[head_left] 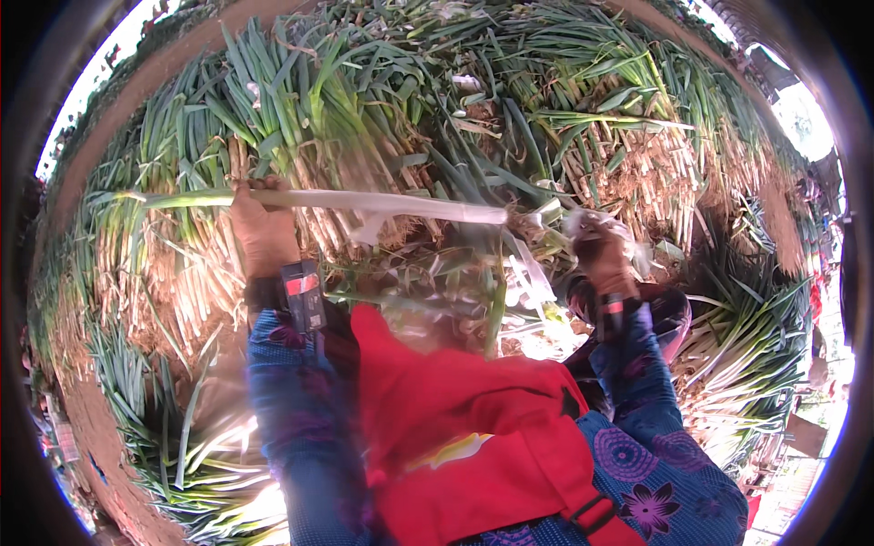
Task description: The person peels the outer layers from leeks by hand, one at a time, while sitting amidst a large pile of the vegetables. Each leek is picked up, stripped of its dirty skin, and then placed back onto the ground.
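My left hand (264, 232) is closed around a long leek (391, 204) held almost level in front of me. The leek's green leaf end points left and its white shank runs right, with the root end near the middle of the view. A loose strip of pale skin hangs below the shank. To the right of that root end, my right hand (603, 257) is curled and blurred by motion. Whitish, papery stuff (596, 223) shows at its fingers, too smeared to name. The two hands are well apart.
Leek bundles (355, 100) lie thickly across the far side. A pile of leeks (742, 355) sits at right, and more leeks (214, 500) lie at lower left. Peeled scraps (533, 273) litter the ground before me. A red apron (455, 391) covers my lap.
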Demonstrator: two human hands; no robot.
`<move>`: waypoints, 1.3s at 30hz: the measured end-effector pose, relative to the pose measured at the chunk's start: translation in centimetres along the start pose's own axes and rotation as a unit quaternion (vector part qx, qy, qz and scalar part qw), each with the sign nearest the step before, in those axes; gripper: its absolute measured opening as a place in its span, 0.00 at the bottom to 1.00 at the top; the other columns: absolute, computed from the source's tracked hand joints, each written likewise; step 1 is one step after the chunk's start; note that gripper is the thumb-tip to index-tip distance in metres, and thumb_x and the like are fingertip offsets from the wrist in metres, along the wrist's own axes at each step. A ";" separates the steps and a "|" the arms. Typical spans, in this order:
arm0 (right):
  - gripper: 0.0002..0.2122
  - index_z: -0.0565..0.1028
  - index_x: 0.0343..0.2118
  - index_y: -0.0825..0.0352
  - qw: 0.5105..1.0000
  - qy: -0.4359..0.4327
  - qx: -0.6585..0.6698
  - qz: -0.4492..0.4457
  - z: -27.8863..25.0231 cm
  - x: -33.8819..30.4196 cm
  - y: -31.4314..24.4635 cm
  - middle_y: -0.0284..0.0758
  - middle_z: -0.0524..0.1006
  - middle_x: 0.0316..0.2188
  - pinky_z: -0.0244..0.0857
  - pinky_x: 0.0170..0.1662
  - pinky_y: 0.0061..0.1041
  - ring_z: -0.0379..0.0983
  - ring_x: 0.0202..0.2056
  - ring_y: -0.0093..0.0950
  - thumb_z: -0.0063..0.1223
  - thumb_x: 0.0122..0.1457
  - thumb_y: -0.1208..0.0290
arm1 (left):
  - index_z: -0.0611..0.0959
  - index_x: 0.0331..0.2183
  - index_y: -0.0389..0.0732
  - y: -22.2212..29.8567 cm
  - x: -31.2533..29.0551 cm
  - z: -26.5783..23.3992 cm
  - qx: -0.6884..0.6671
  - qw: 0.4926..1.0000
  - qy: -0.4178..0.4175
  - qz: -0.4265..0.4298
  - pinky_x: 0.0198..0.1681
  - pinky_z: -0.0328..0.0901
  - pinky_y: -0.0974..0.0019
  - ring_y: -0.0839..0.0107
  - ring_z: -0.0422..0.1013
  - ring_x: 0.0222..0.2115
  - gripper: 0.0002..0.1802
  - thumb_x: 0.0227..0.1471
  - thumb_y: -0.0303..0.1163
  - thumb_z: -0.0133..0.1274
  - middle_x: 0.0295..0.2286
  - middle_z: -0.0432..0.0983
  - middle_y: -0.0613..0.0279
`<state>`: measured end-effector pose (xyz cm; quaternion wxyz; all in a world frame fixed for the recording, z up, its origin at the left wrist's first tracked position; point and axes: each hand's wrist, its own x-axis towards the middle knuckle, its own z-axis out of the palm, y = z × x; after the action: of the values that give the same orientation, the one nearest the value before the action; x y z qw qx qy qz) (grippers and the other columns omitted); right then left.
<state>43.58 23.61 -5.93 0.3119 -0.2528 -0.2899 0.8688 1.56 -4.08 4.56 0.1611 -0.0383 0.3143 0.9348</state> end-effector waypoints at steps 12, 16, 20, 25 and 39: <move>0.23 0.66 0.50 0.71 0.932 -0.348 -0.014 0.104 19.6 0.0 8.4 0.36 0.74 0.36 0.66 0.30 0.21 0.71 0.26 0.24 0.52 0.52 0.65 | 0.62 0.32 0.40 -4.5 -2.6 3.8 0.021 0.997 0.024 -0.077 0.29 0.65 0.58 0.66 0.62 0.22 0.08 0.63 0.33 0.35 0.23 0.60 0.61; 0.23 0.66 0.50 0.69 0.948 -0.266 0.005 0.172 17.8 -1.8 7.1 0.34 0.74 0.33 0.65 0.27 0.21 0.70 0.26 0.22 0.52 0.53 0.62 | 0.62 0.32 0.41 -4.1 -2.2 3.3 0.010 0.997 0.014 -0.078 0.29 0.64 0.58 0.66 0.61 0.22 0.08 0.63 0.34 0.35 0.22 0.60 0.61; 0.19 0.68 0.46 0.68 0.946 -0.253 -0.096 0.176 12.6 -1.6 4.9 0.28 0.70 0.28 0.60 0.25 0.16 0.66 0.26 0.16 0.54 0.55 0.64 | 0.64 0.29 0.40 -2.3 -0.8 3.2 -0.004 0.998 0.026 -0.064 0.29 0.66 0.58 0.66 0.62 0.22 0.10 0.62 0.33 0.36 0.21 0.61 0.61; 0.12 0.71 0.38 0.67 0.947 -0.094 -0.281 0.128 8.1 -4.2 -0.9 0.27 0.71 0.26 0.61 0.28 0.14 0.66 0.25 0.16 0.54 0.56 0.65 | 0.65 0.28 0.41 -0.1 0.1 2.6 0.004 1.000 0.013 -0.022 0.28 0.63 0.61 0.67 0.60 0.22 0.10 0.61 0.34 0.38 0.21 0.61 0.63; 0.18 0.77 0.34 0.66 0.445 -0.219 -0.852 0.170 0.9 -0.6 -1.0 0.44 0.77 0.29 0.65 0.38 0.35 0.74 0.32 0.40 0.52 0.46 0.56 | 0.71 0.29 0.41 -0.6 -2.8 3.5 -0.042 0.959 -0.257 -0.110 0.22 0.55 0.72 0.77 0.58 0.19 0.19 0.55 0.48 0.48 0.21 0.62 0.69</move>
<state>43.82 23.55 -4.44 -0.2876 -0.2365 -0.8944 0.2478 4.53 -2.33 7.50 0.3367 0.1625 0.2165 0.9019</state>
